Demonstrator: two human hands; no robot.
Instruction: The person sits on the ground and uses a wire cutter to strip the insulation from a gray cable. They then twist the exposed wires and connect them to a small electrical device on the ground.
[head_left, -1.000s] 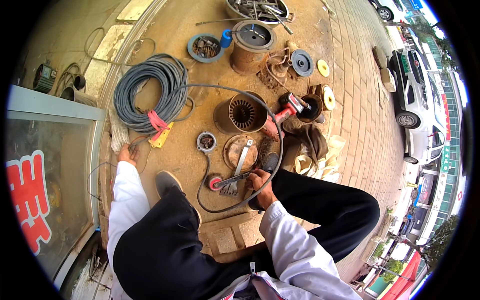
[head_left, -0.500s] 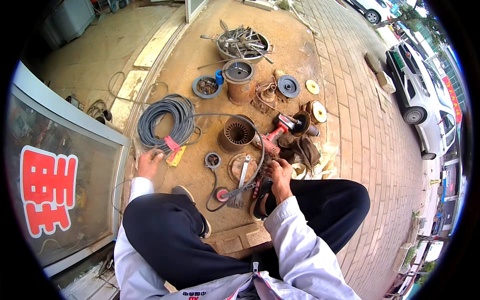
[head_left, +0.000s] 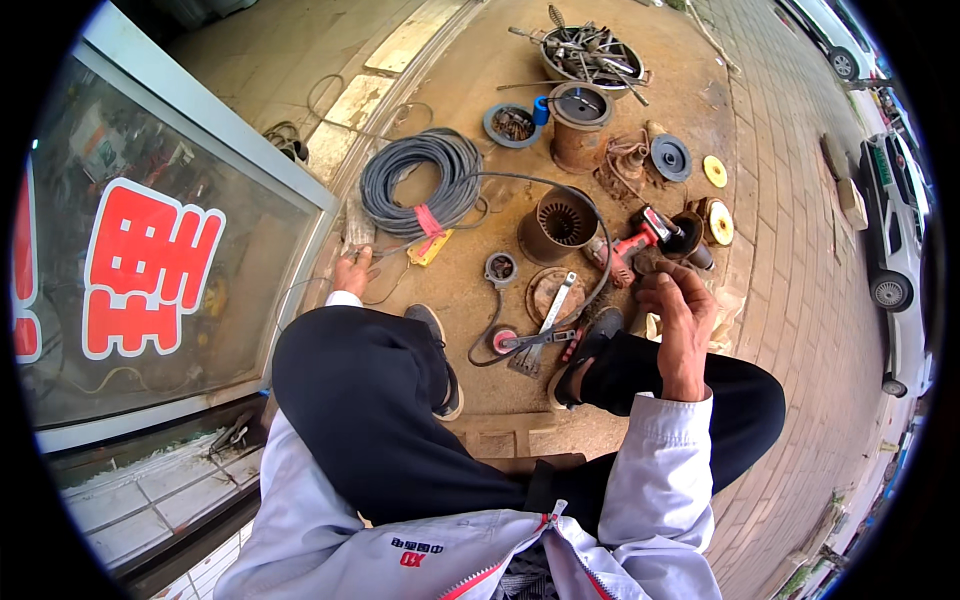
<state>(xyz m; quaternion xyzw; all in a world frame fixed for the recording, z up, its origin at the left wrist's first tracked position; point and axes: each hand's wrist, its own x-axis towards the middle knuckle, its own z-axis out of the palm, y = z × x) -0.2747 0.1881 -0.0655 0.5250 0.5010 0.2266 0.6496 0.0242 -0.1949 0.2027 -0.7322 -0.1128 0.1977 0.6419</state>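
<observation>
My left hand (head_left: 353,272) is low at the door frame's edge, fingers apart, nothing visible in it. Beside it lie a coil of grey cable (head_left: 415,180) with a pink tie and a yellow tag-like piece (head_left: 428,248). My right hand (head_left: 682,312) is raised over my right knee, fingers curled together; whatever they may hold is hidden. Just beyond it are a red power tool (head_left: 630,248) and a dark brown cloth (head_left: 648,262), partly covered by the hand. Left of these stands a motor stator (head_left: 556,222). A flat metal bar (head_left: 558,302) lies across a rusty disc (head_left: 543,290).
Farther off are a basin of tools (head_left: 594,55), a rusty cylinder (head_left: 580,140), a dish of small parts (head_left: 512,125), a grey disc (head_left: 671,158) and yellow-faced spools (head_left: 718,222). A glass door (head_left: 160,260) borders the left. Cable loops over the ground before my feet.
My right hand has lifted away from the ground near my right shoe and the power tool. My left hand stays low beside the cable coil. The whole view has shifted.
</observation>
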